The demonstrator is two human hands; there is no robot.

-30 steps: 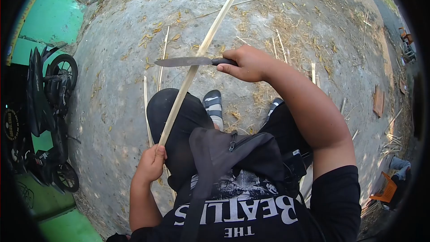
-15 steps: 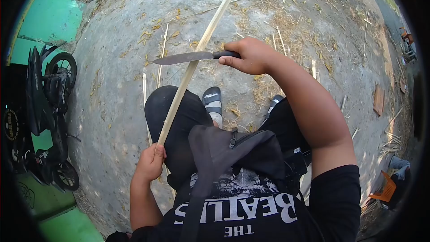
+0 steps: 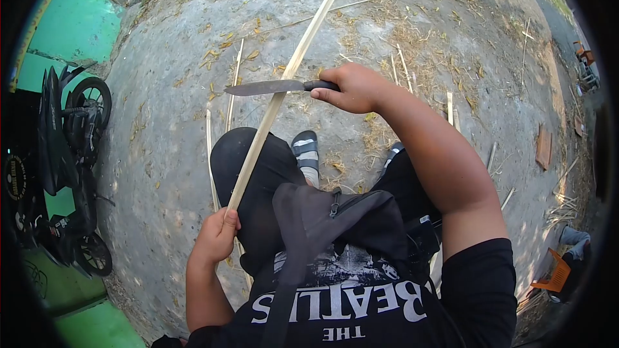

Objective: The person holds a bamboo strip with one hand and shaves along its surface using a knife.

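My left hand [image 3: 219,235] is closed round the lower end of a long pale wooden strip [image 3: 258,140], which slants up and to the right above my knee. In my right hand [image 3: 351,88] is the black handle of a knife [image 3: 267,87]. Its blade points left and lies across the strip at about the middle, over the strip's upper face. The strip's far end reaches above the ground near the top of the view.
Thin strips [image 3: 236,74] and dry leaves lie on the concrete ground [image 3: 161,90]. At the left stands a black motorcycle [image 3: 64,154] by a green wall. A brown block [image 3: 544,147], an orange chair [image 3: 552,274] and part of another person [image 3: 576,242] are at the right.
The strip has slid back toward me, its far end now lower in the view than half a second ago. The knife and my right hand have shifted slightly; both hands keep their hold.
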